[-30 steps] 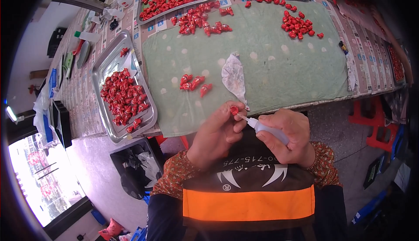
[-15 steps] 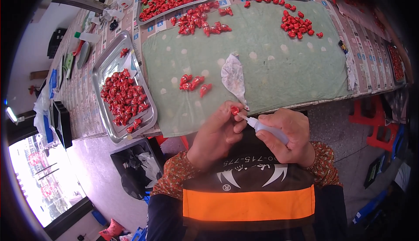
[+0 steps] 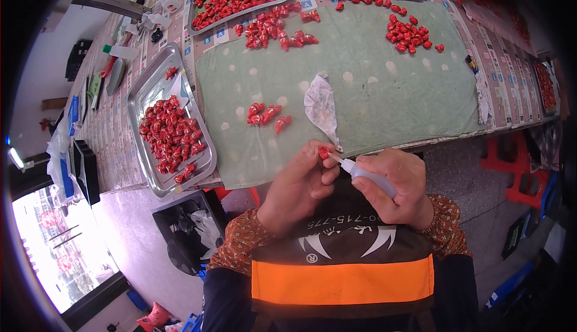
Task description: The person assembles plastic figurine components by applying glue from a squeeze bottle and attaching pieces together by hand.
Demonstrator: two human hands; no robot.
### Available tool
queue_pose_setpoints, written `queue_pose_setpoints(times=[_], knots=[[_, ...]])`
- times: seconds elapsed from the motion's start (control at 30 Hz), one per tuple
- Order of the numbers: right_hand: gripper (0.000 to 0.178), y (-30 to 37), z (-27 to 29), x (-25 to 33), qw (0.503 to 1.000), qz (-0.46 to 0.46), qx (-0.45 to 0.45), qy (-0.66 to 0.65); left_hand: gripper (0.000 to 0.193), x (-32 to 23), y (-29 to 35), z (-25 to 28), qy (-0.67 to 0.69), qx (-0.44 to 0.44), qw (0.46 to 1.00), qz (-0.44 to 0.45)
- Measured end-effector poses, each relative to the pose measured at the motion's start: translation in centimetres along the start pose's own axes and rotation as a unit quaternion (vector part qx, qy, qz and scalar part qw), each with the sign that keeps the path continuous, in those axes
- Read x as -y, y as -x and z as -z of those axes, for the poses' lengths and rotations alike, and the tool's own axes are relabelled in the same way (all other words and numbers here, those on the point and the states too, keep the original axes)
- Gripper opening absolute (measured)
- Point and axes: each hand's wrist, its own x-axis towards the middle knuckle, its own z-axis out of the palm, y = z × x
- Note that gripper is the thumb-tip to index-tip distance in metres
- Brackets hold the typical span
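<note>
My left hand [image 3: 300, 178] pinches a small red glossy piece [image 3: 324, 152] between thumb and fingertips, just off the table's front edge. In my right hand [image 3: 399, 184] is a white squeeze bottle [image 3: 375, 181] with a thin nozzle. The nozzle's tip points left and reaches the red piece or stops right beside it; I cannot tell which. Beyond my hands a crumpled, stained white cloth [image 3: 321, 104] lies on the green spotted mat [image 3: 372, 109]. Several red pieces [image 3: 264, 115] rest on the mat to the left of the cloth.
A metal tray [image 3: 207, 166] of red pieces stands at the left, and another metal tray [image 3: 191, 22] full of them at the back. Loose red heaps [image 3: 410, 34] lie farther back on the mat. Below the table are a black bin [image 3: 174, 212] and red stools [image 3: 505, 154].
The nozzle has shifted very slightly against the red piece in my left hand. Both hands stay in nearly the same place, and the table things have not moved.
</note>
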Motion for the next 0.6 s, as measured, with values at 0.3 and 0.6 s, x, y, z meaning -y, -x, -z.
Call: queue_pose_setpoints(times=[0.3,0.6], knots=[[0.031,0.03,0.02,0.11,0.999,0.012,0.000,0.032,0.022,-0.11,0.16,-0.32,-0.024,-0.014,1.000,-0.010],[0.033,-0.05,0.05,0.29,0.999,0.020,-0.008,0.045,0.021,-0.12,0.25,-0.23,-0.020,-0.030,0.999,-0.039]])
